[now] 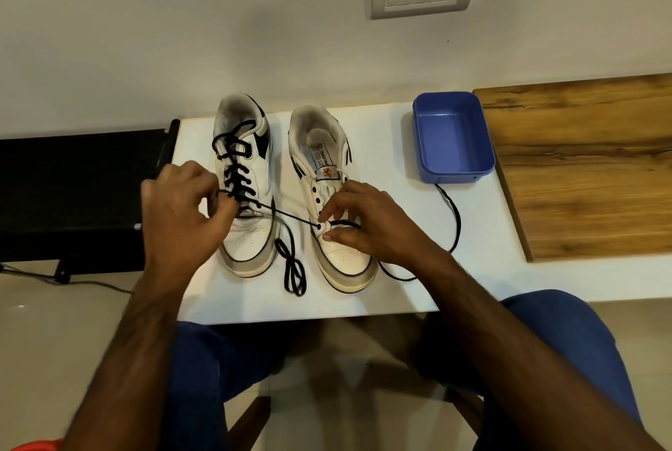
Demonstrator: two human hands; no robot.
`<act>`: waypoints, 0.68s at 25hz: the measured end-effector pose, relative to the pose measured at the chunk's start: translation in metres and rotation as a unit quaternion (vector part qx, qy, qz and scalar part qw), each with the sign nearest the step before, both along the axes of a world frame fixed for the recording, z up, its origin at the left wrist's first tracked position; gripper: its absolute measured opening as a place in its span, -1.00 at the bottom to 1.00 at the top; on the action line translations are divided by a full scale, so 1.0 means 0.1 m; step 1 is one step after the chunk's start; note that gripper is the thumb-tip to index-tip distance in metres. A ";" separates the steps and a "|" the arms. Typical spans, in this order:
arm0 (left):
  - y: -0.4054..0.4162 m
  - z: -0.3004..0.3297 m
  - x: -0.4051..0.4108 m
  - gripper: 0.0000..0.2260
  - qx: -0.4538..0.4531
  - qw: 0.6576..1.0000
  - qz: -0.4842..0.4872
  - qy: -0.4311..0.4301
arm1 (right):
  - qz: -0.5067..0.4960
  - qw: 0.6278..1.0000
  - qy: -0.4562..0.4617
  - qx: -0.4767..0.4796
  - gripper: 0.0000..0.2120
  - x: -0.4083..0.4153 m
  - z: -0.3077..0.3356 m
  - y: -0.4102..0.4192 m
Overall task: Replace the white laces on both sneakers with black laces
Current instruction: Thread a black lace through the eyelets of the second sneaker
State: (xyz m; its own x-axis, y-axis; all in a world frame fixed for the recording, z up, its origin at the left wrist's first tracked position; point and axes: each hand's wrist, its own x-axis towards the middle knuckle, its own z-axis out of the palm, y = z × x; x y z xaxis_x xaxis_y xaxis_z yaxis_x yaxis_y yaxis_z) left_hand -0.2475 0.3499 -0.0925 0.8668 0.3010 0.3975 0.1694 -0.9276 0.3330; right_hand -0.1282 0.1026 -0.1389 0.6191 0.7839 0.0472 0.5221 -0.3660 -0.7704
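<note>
black lace runs taut from the left hand to the lowest eyelet under the right hand | left hand pinches the lace end | right hand fingers curled on the right sneaker | left sneaker laced black, beside the left hand | both on the bench

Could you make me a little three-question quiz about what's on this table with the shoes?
1. True or false: the left shoe already has a black lace through its holes.
2. What does the left hand pinch? A) a white lace B) the black lace C) the blue tub
3. Fill in: the right hand rests on the ____ shoe.

Key: 1 true; 2 B; 3 right.
</note>
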 end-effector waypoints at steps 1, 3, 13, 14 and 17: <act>0.00 0.00 -0.03 -0.80 0.003 1.000 0.001 0.011 | 0.006 0.999 0.039 0.013 -0.80 0.02 0.02 -0.02; -0.13 -0.06 0.00 -0.83 -0.011 0.998 -0.046 0.043 | -0.008 0.988 0.142 0.061 -0.83 0.11 0.10 -0.09; -0.89 -0.30 0.26 -0.70 0.057 0.977 -0.201 0.045 | 0.092 0.941 0.170 -0.277 -0.79 0.27 0.19 -0.57; -0.90 -0.32 0.28 -0.69 0.054 0.975 -0.207 0.059 | 0.109 0.937 0.154 -0.292 -0.79 0.23 0.17 -0.53; -0.96 -0.41 0.30 -0.69 0.061 0.966 -0.228 0.101 | 0.107 0.944 0.158 -0.270 -0.85 0.19 0.16 -0.49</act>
